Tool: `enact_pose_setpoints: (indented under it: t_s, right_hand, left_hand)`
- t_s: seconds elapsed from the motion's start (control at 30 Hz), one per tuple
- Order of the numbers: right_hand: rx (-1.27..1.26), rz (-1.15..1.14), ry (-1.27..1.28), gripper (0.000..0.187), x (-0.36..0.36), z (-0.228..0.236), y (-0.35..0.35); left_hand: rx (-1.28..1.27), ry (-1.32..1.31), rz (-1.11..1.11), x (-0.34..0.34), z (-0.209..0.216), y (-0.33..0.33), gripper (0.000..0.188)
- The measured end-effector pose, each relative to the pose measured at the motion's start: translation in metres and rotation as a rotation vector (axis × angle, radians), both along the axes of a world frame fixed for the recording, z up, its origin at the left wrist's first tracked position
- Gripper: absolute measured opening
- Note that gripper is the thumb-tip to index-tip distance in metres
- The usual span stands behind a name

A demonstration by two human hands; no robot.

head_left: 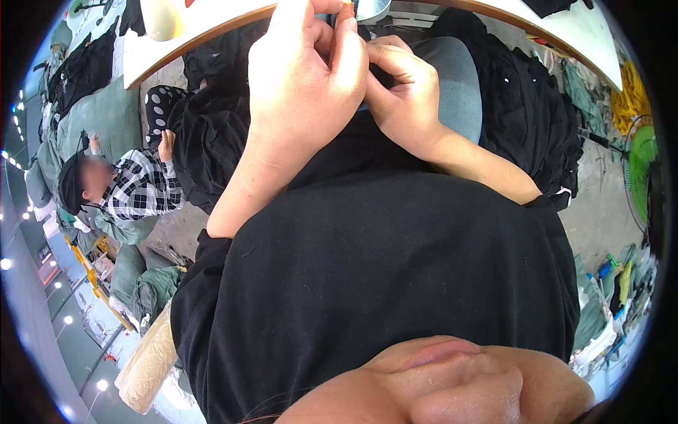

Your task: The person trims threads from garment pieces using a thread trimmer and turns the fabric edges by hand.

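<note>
My left hand (304, 78) is raised in front of my chest with its fingers closed, and a small orange-brown object (347, 10) shows at its fingertips. My right hand (404, 99) presses against it from the right, fingers curled and pinching a fold of black cloth (353, 145) that lies over my lap. Most of what the fingers grip is hidden behind the hands. A grey-blue trouser leg (455, 85) shows just behind my right hand.
A person in a black-and-white checked shirt (141, 187) sits on the floor at left beside a heap of black garments (212, 134). A white table with a wooden edge (198, 39) curves across the top. More black clothes (530, 106) lie at right, near a green fan (639, 169).
</note>
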State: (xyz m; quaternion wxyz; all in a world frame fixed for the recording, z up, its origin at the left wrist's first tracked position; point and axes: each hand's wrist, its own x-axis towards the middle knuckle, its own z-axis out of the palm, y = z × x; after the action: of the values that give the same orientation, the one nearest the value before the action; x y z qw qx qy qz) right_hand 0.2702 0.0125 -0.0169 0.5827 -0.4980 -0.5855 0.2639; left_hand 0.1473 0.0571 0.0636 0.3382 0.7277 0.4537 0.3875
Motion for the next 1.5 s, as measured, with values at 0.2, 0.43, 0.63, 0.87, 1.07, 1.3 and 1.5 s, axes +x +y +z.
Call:
enact_pose_setpoints:
  t_s: [0.2, 0.43, 0.63, 0.87, 1.07, 1.3, 1.5]
  right_hand:
    - [0.016, -0.003, -0.004, 0.019, 0.003, -0.004, 0.004]
    - [0.013, 0.002, 0.019, 0.021, 0.008, -0.009, 0.01]
    - [0.023, 0.026, 0.068, 0.023, 0.008, -0.01, 0.014]
    - [0.002, 0.004, 0.062, 0.023, 0.004, -0.006, 0.013]
    - [0.023, 0.016, 0.064, 0.023, 0.001, -0.007, 0.01]
    - [0.006, 0.028, 0.068, 0.023, -0.001, -0.002, 0.007]
    - [-0.011, -0.017, 0.018, 0.019, -0.005, 0.005, 0.006]
  left_hand:
    - [0.038, 0.106, 0.0, 0.002, 0.001, -0.001, 0.015]
    - [0.044, 0.066, 0.002, 0.012, -0.002, 0.006, 0.015]
    - [0.124, 0.169, 0.017, 0.014, 0.004, 0.008, 0.013]
    - [0.182, 0.248, -0.021, 0.015, 0.023, 0.012, 0.011]
    - [0.208, 0.232, -0.008, 0.012, 0.021, 0.011, 0.012]
    - [0.158, 0.204, 0.001, 0.011, 0.026, 0.011, 0.01]
    - [0.085, 0.071, -0.025, 0.007, 0.019, 0.018, 0.008]
